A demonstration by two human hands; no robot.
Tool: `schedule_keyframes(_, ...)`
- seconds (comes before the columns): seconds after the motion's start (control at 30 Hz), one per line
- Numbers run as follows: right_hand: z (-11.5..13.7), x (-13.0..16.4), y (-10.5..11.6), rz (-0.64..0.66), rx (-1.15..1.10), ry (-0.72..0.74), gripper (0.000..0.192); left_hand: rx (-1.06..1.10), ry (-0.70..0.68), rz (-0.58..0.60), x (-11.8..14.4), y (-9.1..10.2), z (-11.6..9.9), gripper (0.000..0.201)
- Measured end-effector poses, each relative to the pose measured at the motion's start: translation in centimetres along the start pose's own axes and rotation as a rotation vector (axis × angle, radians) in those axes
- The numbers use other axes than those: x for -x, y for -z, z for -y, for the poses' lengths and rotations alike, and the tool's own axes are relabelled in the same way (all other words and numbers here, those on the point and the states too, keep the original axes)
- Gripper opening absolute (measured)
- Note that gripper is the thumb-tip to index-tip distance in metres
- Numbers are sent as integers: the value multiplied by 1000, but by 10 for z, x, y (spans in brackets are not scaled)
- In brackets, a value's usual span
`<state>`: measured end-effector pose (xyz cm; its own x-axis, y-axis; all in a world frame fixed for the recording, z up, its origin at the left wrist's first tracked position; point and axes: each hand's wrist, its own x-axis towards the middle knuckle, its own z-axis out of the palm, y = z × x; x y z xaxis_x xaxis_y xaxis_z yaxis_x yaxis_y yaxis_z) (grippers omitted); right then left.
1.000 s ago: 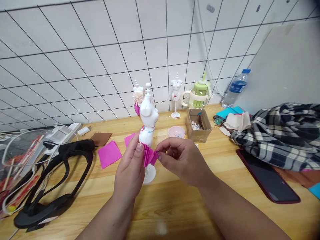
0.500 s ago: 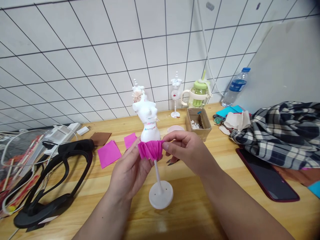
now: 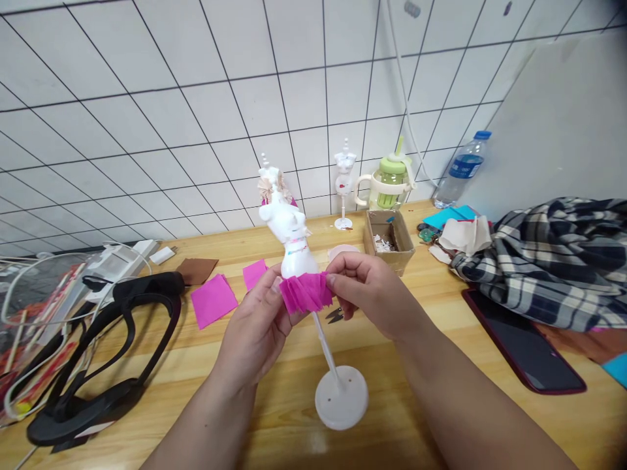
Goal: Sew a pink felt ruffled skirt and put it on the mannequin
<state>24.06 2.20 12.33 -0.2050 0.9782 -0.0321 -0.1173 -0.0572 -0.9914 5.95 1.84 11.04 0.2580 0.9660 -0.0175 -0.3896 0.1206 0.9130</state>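
A small white dress form leans to the left between my hands, its round base tipped toward me. Pleated magenta crepe paper wraps its hips like a short skirt. My left hand is closed around the form's left side at the skirt, thumb on the paper; its other fingers are partly hidden behind. With thumb and forefinger, my right hand pinches the skirt's right upper edge. Small dark scissors show just below the right fingers, on the table.
Magenta paper squares lie left of the form. Behind it stand two more dress forms, one on the right, a small cardboard box and a green-lidded cup. A phone and plaid cloth lie right; a black frame left.
The dress form has tilted further, its base swinging right and toward me. The skirt and both hands have shifted slightly right, and more of the scissors shows.
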Motion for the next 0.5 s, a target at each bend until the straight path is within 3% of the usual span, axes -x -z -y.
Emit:
schedule_keyframes(0.2, 3, 4, 1, 56, -27, 89, 9, -157, -51, -43, -2, 1, 3, 38)
schedule_keyframes(0.4, 12, 13, 2, 153, -124, 211, 8, -360, -324, -106, -4, 5, 9, 41)
schedule_keyframes(0.5, 13, 14, 2, 176, -153, 203, 7, -384, -377, -117, -4, 6, 8, 40)
